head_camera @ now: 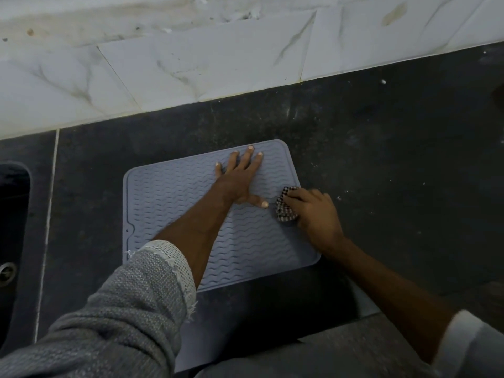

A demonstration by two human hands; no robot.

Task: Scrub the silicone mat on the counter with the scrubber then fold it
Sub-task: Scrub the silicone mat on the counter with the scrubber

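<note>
Head view looks down on our two hands over the mat (174, 214), a grey-blue sheet with wavy ridges lying flat on the dark counter (381, 148). Our left hand (240, 178) rests on the far part of the mat with its fingers straight and spread, palm down, thumb stretched out toward the right hand; it grips nothing. Just beside that thumb, our right hand (313, 211) curls its fingers round the scrubber (285, 204), a small checked pad, and holds it against the mat at the mat's right edge. Most of the mat spreads out to the left of and nearer than our left hand, partly under the left forearm, whose grey knit sleeve (131, 301) is pushed back from the wrist. Beyond both hands a pale marbled wall (191, 64) meets the counter. Far to the left of our left hand a dark sink (11, 214) shows at the picture's edge.
</note>
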